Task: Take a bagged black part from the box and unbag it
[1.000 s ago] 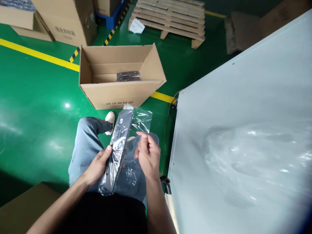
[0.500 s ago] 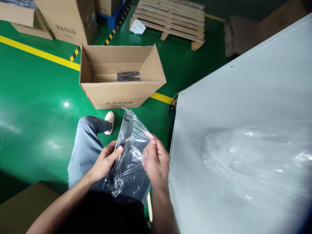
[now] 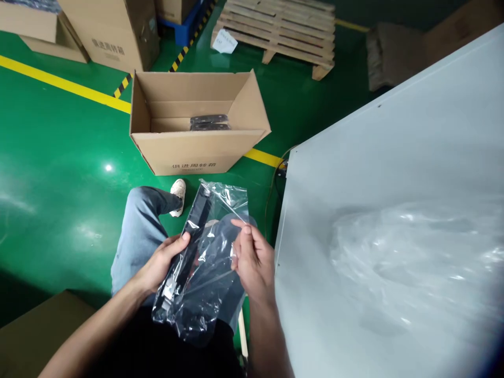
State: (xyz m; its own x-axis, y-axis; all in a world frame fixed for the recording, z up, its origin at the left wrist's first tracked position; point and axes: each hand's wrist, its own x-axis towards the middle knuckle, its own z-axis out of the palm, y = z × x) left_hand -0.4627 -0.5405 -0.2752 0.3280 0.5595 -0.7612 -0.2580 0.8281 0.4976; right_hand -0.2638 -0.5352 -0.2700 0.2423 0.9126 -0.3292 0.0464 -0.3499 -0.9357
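Observation:
A long black part [image 3: 188, 245] lies inside a clear plastic bag [image 3: 212, 262] over my lap. My left hand [image 3: 160, 265] grips the part through the bag along its left edge. My right hand [image 3: 252, 260] pinches the loose right side of the bag between thumb and fingers. An open cardboard box [image 3: 199, 149] stands on the floor ahead, with two similar black parts [image 3: 208, 122] lying inside it.
A grey table [image 3: 394, 173] fills the right side, with a heap of clear plastic bags [image 3: 421, 257] on it. A wooden pallet [image 3: 275, 29] and more cartons [image 3: 114, 31] stand at the back. Another brown carton [image 3: 35, 336] is at lower left. The floor is green with yellow lines.
The bagged part has turned and dropped lower on my lap. My right hand shifted along the bag's right side, spreading the loose plastic out.

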